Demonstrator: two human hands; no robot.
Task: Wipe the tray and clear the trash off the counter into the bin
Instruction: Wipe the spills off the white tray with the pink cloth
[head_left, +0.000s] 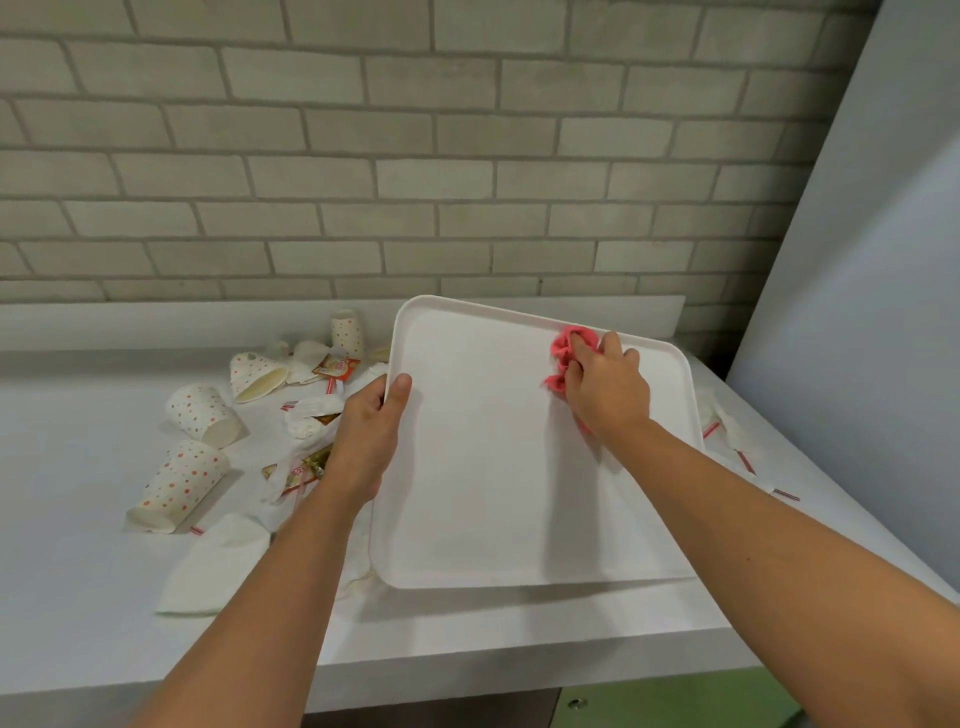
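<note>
Hands work a white tray tilted above the counter: left hand grips its left edge, right hand presses a bunched pink cloth at the far right corner, where hard rubbing might twist the tray loose onto cups at left.

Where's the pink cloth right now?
Head view, right of centre: the pink cloth is bunched in the right hand, pressed on the white tray near its far right corner, by the brick wall.
</note>
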